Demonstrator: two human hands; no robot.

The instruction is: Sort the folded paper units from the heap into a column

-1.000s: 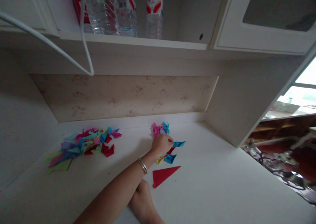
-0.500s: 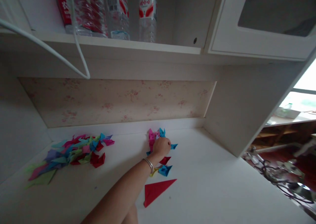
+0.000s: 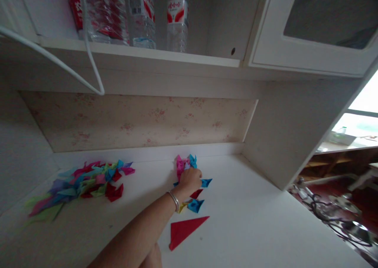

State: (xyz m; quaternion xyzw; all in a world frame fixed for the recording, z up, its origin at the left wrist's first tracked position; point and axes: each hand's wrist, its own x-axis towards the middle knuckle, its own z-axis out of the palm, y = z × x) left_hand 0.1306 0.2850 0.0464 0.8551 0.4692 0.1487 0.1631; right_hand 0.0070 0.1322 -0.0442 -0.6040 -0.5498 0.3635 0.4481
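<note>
My left hand (image 3: 190, 180) reaches across the white surface with its fingers curled down among small folded paper pieces. What its fingertips hold, if anything, is hidden. A pink folded paper piece (image 3: 180, 166) and a blue one (image 3: 193, 160) lie just beyond it. Another blue folded paper piece (image 3: 206, 182) sits at its right side, by the fingers. Below the hand are a dark red piece (image 3: 196, 194), a yellow piece (image 3: 182, 207) and a blue piece (image 3: 195, 205). Nearer me lies a flat red paper triangle (image 3: 186, 231). My right hand (image 3: 152, 257) shows only partly under the left forearm, fingers hidden.
A heap of coloured folded paper (image 3: 85, 183) lies at the left of the white desktop (image 3: 248, 220). Overhead, a shelf (image 3: 141, 54) holds plastic bottles (image 3: 177, 25) and wrapped red goods. A white cable (image 3: 59, 63) hangs at upper left. A side panel (image 3: 295, 122) stands at right.
My left hand has come slightly back toward me and its fingers now point downward. More of the blue piece at its right shows. The whole view has shifted a little.
</note>
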